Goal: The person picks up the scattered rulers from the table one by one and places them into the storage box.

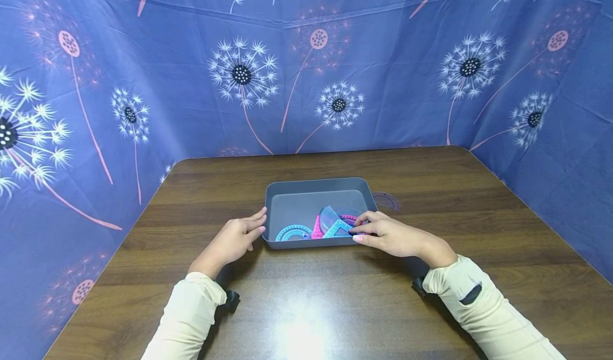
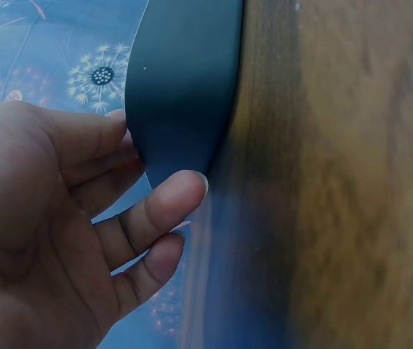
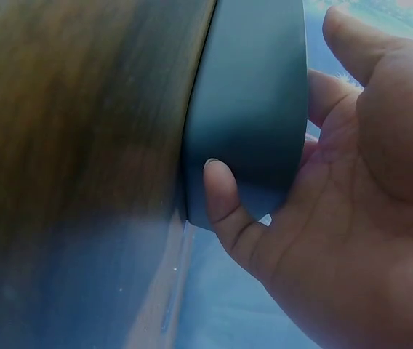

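Blue dandelion-print fabric backdrop [image 1: 383, 83] wraps three sides of the scene, largest thing in frame. Below it, dark brown wood-grain table [image 1: 306, 307], glare patch near the front edge. Shallow grey rectangular plastic tray [image 1: 320, 186] sits flat on the table, roughly centre, just beyond both hands. Cream long sleeves [image 1: 189, 312] come in from the bottom edge, with a dark strap at each wrist. Left hand [image 1: 234, 240] is at the tray's left front corner, fingers relaxed and nearly straight, fingertips [image 2: 185, 190] touching the outer wall; the left wrist view shows the tray wall [image 2: 181, 87] against the fingers, not clamped, so the hand is open, resting on it. Right hand [image 1: 390, 235] is at the tray's right front corner; the right wrist view shows the thumb [image 3: 225, 207] pressed on the outer wall [image 3: 254, 109] with the fingers going over the rim, so this hand grips the tray edge. Inside the tray, toward the front right: a teal circular plastic protractor [image 1: 293, 233], a teal plastic set square [image 1: 339, 228], a translucent blue semicircular protractor [image 1: 329, 217], a pink plastic piece [image 1: 317, 229] standing between them, exact shape unclear. All overlap in one loose pile, right-hand fingers just beside it. Faint purple round mark [image 1: 387, 201] on the table just right of the tray, cannot tell if object or reflection.
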A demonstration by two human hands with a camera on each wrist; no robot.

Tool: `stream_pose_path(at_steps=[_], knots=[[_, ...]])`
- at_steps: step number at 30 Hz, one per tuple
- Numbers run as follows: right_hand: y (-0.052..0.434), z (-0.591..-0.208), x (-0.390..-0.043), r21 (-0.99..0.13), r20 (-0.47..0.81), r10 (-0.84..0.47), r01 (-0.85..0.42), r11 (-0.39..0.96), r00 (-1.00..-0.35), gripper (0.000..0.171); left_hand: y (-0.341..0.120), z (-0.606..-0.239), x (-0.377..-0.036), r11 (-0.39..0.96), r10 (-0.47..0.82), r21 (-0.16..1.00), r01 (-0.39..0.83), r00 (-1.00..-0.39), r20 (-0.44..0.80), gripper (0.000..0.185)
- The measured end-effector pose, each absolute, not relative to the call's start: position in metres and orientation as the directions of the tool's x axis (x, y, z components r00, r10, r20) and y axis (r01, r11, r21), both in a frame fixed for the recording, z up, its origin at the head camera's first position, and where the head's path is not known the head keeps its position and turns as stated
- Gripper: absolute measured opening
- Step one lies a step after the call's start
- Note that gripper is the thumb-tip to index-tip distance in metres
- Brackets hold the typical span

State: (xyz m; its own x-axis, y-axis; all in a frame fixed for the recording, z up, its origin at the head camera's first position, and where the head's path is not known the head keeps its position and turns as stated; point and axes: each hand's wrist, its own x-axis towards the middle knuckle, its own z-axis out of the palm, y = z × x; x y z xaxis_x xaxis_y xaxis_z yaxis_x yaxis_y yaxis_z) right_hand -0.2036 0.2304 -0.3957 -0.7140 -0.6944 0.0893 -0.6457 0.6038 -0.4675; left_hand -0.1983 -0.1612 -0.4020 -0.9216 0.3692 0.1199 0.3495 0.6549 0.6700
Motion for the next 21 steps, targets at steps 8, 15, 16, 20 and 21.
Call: stream_pose_path(at_steps=[8,15,16,20,21], knots=[[0.235,-0.39,-0.207,-0.469,0.247,-0.616,-0.648,0.6,-0.748,0.032,-0.161,-0.401,-0.199,0.661,0.367,0.668,0.342,-0.924,0.109,0.04],[0.247,-0.381,-0.213,-0.477,0.424,-0.513,-0.666,0.574,-0.746,0.02,-0.159,-0.4,-0.2,0.656,0.368,0.67,0.348,-0.922,0.119,0.04],[0.249,-0.379,-0.214,-0.48,0.438,-0.5,-0.665,0.572,-0.747,0.019,-0.159,-0.401,-0.2,0.652,0.372,0.674,0.349,-0.921,0.117,0.04],[0.253,-0.371,-0.222,-0.503,0.465,-0.45,-0.646,0.575,-0.763,0.019,-0.159,-0.403,-0.2,0.65,0.368,0.68,0.339,-0.924,0.109,0.04],[0.253,-0.368,-0.226,-0.505,0.466,-0.439,-0.638,0.582,-0.768,0.019,-0.16,-0.403,-0.199,0.651,0.359,0.684,0.33,-0.927,0.105,0.04]])
